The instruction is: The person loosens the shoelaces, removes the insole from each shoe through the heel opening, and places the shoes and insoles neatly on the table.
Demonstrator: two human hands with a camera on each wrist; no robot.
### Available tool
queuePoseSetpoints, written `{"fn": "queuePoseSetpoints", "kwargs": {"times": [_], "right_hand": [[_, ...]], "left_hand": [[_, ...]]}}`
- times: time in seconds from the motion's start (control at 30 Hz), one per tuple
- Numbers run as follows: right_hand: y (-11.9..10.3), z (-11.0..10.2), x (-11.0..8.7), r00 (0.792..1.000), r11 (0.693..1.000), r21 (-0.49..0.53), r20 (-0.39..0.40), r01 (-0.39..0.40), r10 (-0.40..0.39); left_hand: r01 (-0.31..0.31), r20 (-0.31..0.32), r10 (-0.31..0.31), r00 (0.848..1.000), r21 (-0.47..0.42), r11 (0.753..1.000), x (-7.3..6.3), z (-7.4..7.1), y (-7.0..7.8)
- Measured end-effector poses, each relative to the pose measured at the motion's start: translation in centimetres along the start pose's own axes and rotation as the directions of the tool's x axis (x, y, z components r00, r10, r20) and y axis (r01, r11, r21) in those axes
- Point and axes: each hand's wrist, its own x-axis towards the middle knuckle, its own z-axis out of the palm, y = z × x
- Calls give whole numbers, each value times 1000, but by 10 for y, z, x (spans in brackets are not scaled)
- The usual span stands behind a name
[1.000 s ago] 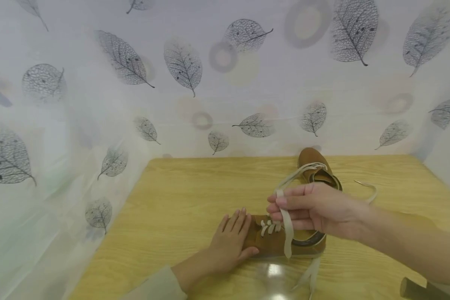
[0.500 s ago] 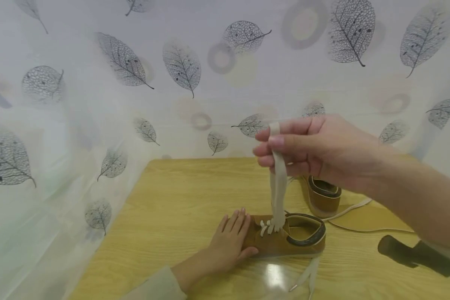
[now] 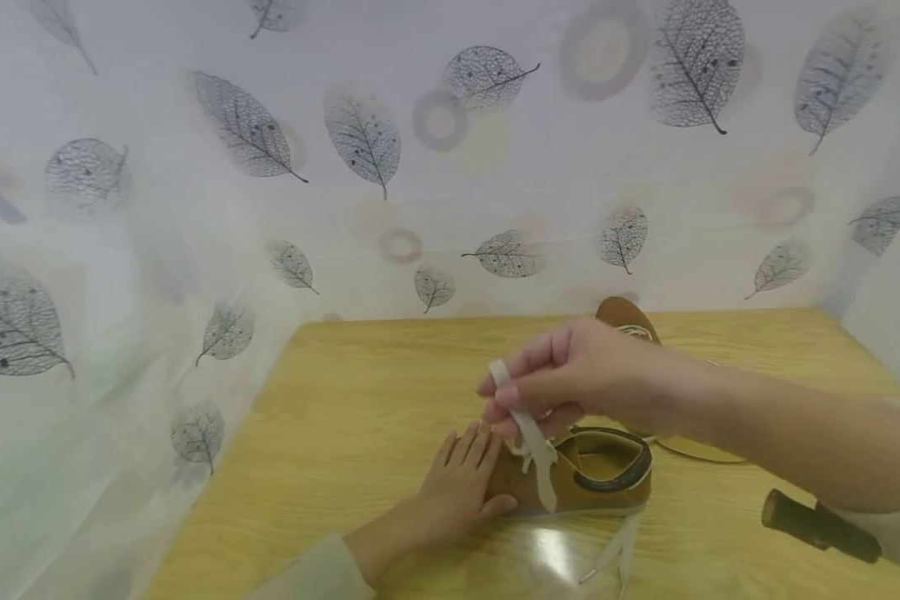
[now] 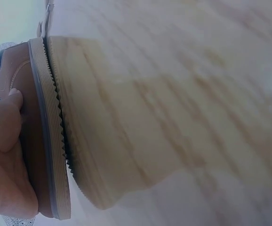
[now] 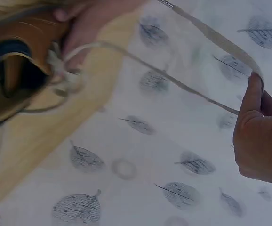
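Observation:
A brown leather shoe (image 3: 607, 497) lies sole down on the table, its opening toward the right. Across its toe rests my left hand (image 3: 461, 483), fingers straight; the left wrist view shows that hand (image 4: 4, 150) against the shoe's side above the ribbed sole (image 4: 49, 122). My right hand (image 3: 585, 375) pinches a flat off-white shoelace (image 3: 531, 433) between thumb and fingers above the laced eyelets. In the right wrist view the shoelace (image 5: 220, 42) runs from the shoe up over the fingertips, and its metal-tipped end hangs beyond. The lace's other end (image 3: 617, 550) trails on the near side.
A second brown shoe (image 3: 624, 312) stands behind, partly hidden by the right forearm. The wooden table (image 3: 360, 375) is bordered by a pale sheet (image 3: 390, 283) printed with leaves. A dark cylindrical device (image 3: 821, 525) sits at the right wrist.
My right hand first rose, drawing the shoelace up, then came down and moved left, still pinching it. The left hand has stayed on the shoe's toe.

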Motion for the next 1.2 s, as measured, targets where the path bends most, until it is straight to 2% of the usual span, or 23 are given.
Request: {"fn": "queuePoseSetpoints", "kwargs": {"times": [0.13,0.33,0.47,0.57,0.67,0.73,0.83,0.9,0.97,1.1,1.2], "right_hand": [[49,-4,4,995,995,23,33,-95,94],[107,-6,6,975,975,-47,41,-218,220],[130,-3,7,964,968,-57,88,-246,250],[138,-2,9,957,963,-45,109,-265,269],[140,-3,11,958,961,-54,77,-273,276],[140,-7,12,964,962,-74,19,-265,267],[138,-17,14,967,958,-160,-130,-237,218],[136,-26,16,961,941,-259,-226,-219,162],[134,-35,18,954,914,-355,-283,-197,96],[134,-45,25,960,839,-523,-279,-150,-2],[136,-43,31,961,783,-606,-274,-139,-41]], "left_hand": [[-19,22,19,1000,-9,1000,-1,-1,0],[-16,20,16,1000,-11,1000,-1,-3,0],[-10,22,11,1000,-39,999,-2,-5,1],[-10,24,11,1000,-56,998,-3,-6,1],[-13,23,15,1000,-66,998,-3,-6,2],[-17,21,18,1000,-71,997,-3,-5,2],[-20,10,20,1000,-59,998,-3,-4,3],[-23,5,23,1000,-49,999,-3,-3,3],[-24,2,24,1000,-39,999,-3,-2,2],[-27,3,27,1000,-50,998,-3,0,0],[-37,-8,36,999,-57,998,-3,2,-2]]}}
